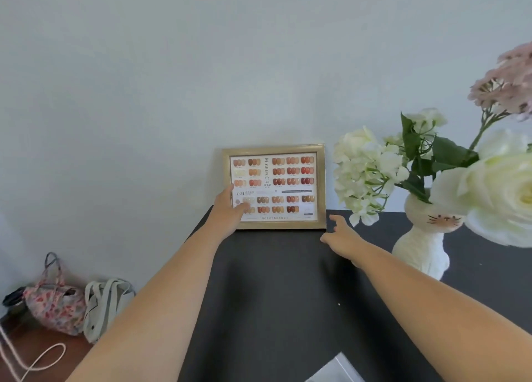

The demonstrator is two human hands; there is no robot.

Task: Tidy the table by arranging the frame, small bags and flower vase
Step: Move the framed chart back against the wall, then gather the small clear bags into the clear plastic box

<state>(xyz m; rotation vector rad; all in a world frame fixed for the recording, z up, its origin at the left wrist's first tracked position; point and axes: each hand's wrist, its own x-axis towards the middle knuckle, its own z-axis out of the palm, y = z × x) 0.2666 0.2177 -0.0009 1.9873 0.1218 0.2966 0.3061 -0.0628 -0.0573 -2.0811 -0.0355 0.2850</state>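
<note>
We see the black rectangular table; white cat-shaped flower vase at three o'clock; gold-framed colour-chart picture upright at twelve — left hand gripping its left edge, right hand beside it, fingers spread; floral and grey fabric bags off-table at nine.

Dark counter against the wall: gold frame standing upright at the back edge, white cat-face vase of flowers to its right, some grey flat thing at the near edge.
</note>
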